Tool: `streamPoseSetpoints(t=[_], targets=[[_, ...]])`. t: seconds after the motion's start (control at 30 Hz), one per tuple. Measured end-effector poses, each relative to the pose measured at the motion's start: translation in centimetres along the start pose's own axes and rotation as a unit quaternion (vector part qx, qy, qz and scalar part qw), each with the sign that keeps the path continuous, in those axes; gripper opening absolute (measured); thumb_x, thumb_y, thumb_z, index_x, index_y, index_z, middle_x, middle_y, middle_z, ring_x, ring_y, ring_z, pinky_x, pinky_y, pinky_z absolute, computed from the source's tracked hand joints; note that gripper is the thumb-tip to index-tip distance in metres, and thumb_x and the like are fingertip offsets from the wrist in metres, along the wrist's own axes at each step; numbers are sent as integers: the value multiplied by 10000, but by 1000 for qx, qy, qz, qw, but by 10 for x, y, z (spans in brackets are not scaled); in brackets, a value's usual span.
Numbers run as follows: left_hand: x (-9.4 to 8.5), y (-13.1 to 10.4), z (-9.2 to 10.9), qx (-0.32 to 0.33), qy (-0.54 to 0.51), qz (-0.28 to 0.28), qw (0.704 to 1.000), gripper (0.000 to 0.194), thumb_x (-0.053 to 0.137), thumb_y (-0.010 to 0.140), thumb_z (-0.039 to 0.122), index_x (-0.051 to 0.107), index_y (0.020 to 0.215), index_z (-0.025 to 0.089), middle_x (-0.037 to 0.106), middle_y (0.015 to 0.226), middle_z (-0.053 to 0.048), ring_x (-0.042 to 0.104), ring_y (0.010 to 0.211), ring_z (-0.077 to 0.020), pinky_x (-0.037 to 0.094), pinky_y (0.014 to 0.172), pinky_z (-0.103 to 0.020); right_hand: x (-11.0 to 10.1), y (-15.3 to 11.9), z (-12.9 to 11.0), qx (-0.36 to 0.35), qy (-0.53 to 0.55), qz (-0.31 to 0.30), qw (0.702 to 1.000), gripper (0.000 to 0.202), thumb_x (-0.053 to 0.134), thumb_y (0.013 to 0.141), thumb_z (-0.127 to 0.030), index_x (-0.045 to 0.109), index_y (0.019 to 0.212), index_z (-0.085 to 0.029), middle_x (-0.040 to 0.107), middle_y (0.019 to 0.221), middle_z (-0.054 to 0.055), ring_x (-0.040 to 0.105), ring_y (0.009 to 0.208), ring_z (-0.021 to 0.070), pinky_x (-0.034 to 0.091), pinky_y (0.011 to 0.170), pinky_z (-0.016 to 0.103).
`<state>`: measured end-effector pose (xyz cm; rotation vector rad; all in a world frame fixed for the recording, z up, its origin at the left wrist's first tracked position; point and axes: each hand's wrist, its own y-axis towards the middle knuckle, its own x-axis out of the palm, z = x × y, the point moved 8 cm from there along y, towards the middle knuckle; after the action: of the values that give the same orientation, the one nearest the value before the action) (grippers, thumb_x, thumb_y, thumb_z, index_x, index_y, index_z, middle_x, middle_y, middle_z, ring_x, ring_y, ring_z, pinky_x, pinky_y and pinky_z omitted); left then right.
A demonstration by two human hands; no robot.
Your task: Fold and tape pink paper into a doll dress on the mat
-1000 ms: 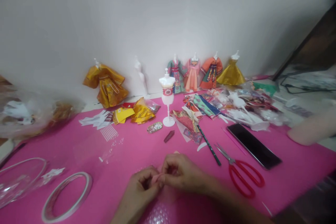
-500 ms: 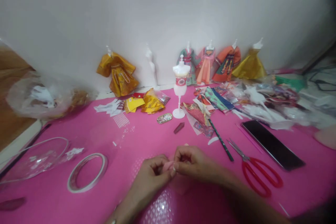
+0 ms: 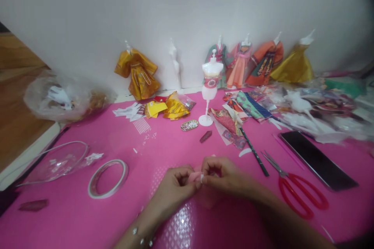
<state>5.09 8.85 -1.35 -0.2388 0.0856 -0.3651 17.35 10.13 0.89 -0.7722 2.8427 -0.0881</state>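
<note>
Low in the middle of the head view, my left hand [image 3: 177,186] pinches a piece of pink fabric [image 3: 195,177] between thumb and fingers. My right hand [image 3: 223,176] grips the same fabric from the other side, with a small white bit at its fingertips. The two hands almost touch, and part of the cloth hangs below them. Behind them stands a small white mannequin [image 3: 209,92] with a pink band round its middle. A dark red piece [image 3: 206,136] and a speckled oval clip [image 3: 189,125] lie near its base.
Red-handled scissors [image 3: 304,194], a dark pencil [image 3: 254,152] and a phone [image 3: 318,160] are on the right. A tape roll [image 3: 108,179] lies left on the pink mat [image 3: 73,218]. Dressed mannequins, including a gold one [image 3: 137,72], line the wall.
The camera view has shifted, so most objects sit further right and slightly higher. Both hands still hold the pink fabric; more of it shows between the fingertips.
</note>
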Motion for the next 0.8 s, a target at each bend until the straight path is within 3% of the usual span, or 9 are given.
streamPoseSetpoints(t=[0.23, 0.8], targets=[[0, -1, 3, -17, 15, -6, 1000, 442, 695, 723, 551, 536, 569, 168, 430, 622, 39, 367, 583, -111, 281, 543, -248, 2, 0, -3, -13, 1, -12, 1000, 162, 682, 786, -287, 612, 704, -166, 589, 670, -16, 515, 617, 116, 397, 541, 213], [1, -3, 5, -22, 19, -23, 999, 425, 687, 746, 542, 591, 600, 155, 478, 633, 24, 400, 585, -115, 303, 555, -256, 3, 0, -1, -19, -5, -17, 1000, 168, 670, 801, -286, 614, 694, -168, 580, 663, -21, 509, 605, 106, 387, 537, 206]])
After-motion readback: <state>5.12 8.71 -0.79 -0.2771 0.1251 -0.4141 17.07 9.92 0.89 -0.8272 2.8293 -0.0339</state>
